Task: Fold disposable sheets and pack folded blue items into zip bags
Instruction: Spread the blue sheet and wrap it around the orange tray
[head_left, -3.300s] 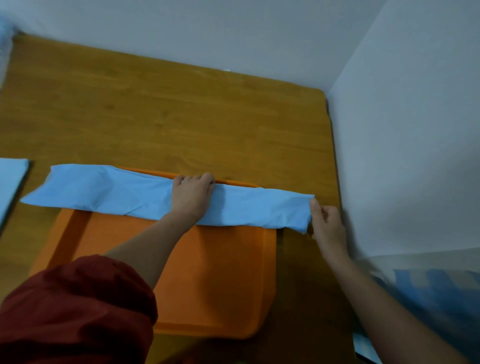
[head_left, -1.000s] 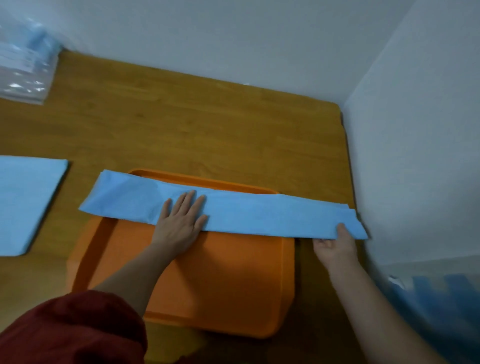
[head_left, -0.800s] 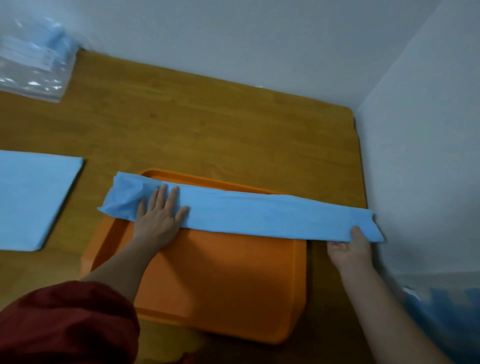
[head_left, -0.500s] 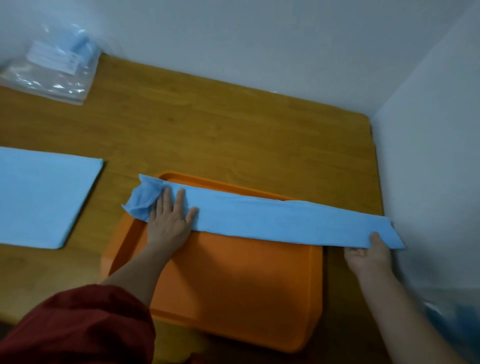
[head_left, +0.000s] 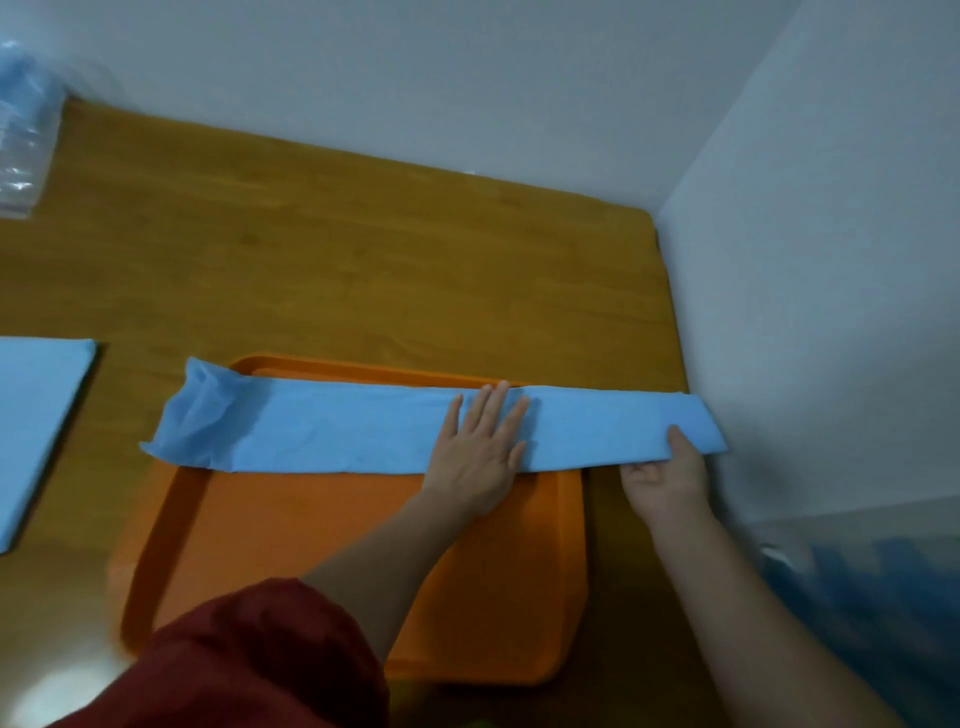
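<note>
Blue sheet (head_left: 337, 431): thin, matte, faintly creased material, folded into a long narrow band. Runs left to right across mid-frame, long axis dipping slightly toward the right. Lies over the far edge of the smooth orange plastic tray (head_left: 363, 519) on the wood-grain desk (head_left: 363, 260). Rumpled and puffed open at the left end, flat at the right end by the wall. Pressed down right of centre by the left hand (head_left: 478, 457), palm flat, fingers straight. Pinched at the right end by the right hand (head_left: 667, 478), thumb on top.

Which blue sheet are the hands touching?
The long, narrow folded blue sheet across the orange plastic tray; left hand presses it, right hand pinches its end. The wider blue sheet lies untouched at left.
</note>
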